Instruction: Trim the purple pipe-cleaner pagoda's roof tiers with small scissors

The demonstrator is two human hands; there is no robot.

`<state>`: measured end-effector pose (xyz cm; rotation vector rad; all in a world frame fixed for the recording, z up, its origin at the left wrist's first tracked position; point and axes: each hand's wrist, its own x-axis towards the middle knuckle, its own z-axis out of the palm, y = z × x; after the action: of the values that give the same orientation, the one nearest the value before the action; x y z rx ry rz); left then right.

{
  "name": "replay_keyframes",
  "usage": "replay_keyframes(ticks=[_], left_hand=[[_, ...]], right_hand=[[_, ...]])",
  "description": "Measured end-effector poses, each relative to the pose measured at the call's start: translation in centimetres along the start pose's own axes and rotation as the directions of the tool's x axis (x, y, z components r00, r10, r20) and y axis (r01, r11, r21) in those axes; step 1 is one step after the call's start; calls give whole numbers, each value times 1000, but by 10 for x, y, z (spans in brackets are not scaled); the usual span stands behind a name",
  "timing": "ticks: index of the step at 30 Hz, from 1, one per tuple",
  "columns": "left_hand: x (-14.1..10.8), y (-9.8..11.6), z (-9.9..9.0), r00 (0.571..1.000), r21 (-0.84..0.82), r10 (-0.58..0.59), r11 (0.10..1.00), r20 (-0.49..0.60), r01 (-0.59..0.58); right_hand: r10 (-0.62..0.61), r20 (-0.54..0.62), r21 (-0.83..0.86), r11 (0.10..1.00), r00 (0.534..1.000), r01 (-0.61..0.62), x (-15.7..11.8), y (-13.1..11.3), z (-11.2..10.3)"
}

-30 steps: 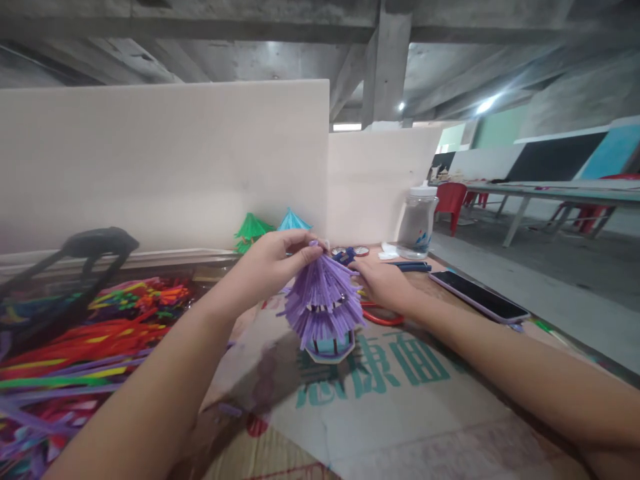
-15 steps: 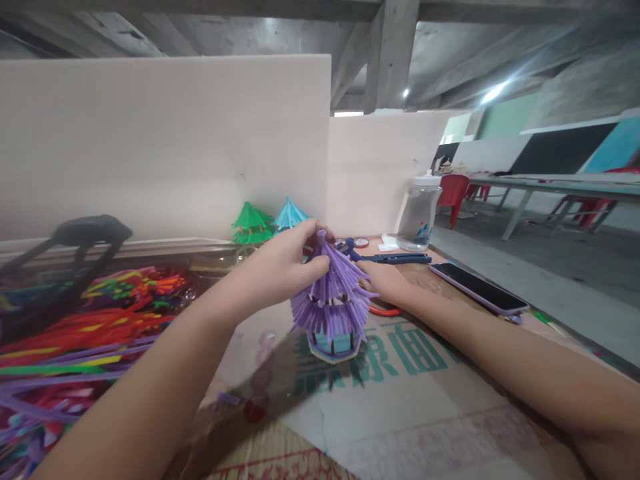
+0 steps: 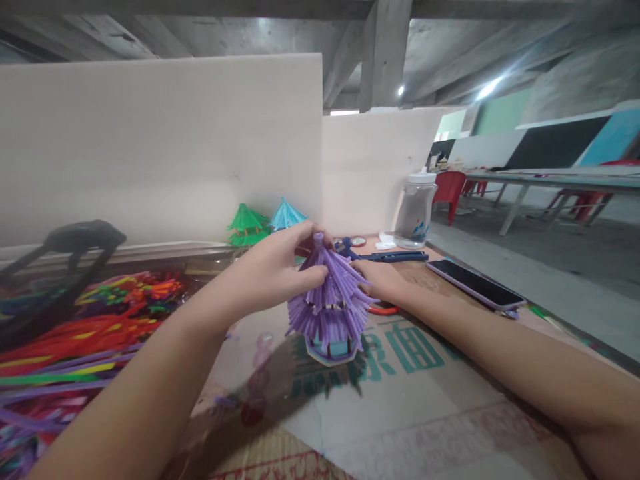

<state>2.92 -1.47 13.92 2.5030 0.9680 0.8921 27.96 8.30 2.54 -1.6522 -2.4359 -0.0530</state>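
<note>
A purple two-tiered pavilion model (image 3: 330, 317) with a pale octagonal base stands over the printed cardboard (image 3: 380, 413). My left hand (image 3: 285, 263) grips its pointed top, the thumb on the near side and the fingers behind. Beyond the roof's right edge is my right hand (image 3: 377, 279); its fingertips are hidden behind the model, so what they hold cannot be made out. An orange-red ring-shaped handle (image 3: 384, 310) shows just below that hand. Farther back stand a green model (image 3: 246, 225) and a blue model (image 3: 287, 215).
Colourful fuzzy stems (image 3: 100, 320) lie in a heap at the left, near a black stand (image 3: 85, 240). At the right are a phone (image 3: 475, 285), a clear bottle (image 3: 416, 210) and dark-handled pliers (image 3: 395, 256). White panels (image 3: 160, 147) rise behind.
The view has shifted slightly. The purple model tilts a little differently under my left hand, which keeps its grip. My right hand stays beside the model.
</note>
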Motion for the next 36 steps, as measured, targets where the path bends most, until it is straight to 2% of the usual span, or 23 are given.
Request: replay_keyframes(ticks=[7,15,27,31,34,36], left_hand=[[1,1,-3,1000,-46,20,999,-3,-20],[1,-4,-8,1000,-119,-17,993,21,20],[2,-1,-1,1000,60,-30,998,-10,30],[-1,1,-4,999,52,-3,999,33,2],[-3,4,-12,997,-17,31,999,69,-30],[-4,5,-16,996,-49,44,998,78,-41]], right_hand=[[1,1,12,1000,1000,-1,-1,-3,-3],[1,-15,2,1000,1000,-1,2,-1,1],[-5,-38,26,1000,999,6,3,2,5],[7,-109,42,999,994,-3,1,3,5],[10,-243,57,998,970,4,3,6,-3],[2,-364,69,997,931,25,4,7,-16]])
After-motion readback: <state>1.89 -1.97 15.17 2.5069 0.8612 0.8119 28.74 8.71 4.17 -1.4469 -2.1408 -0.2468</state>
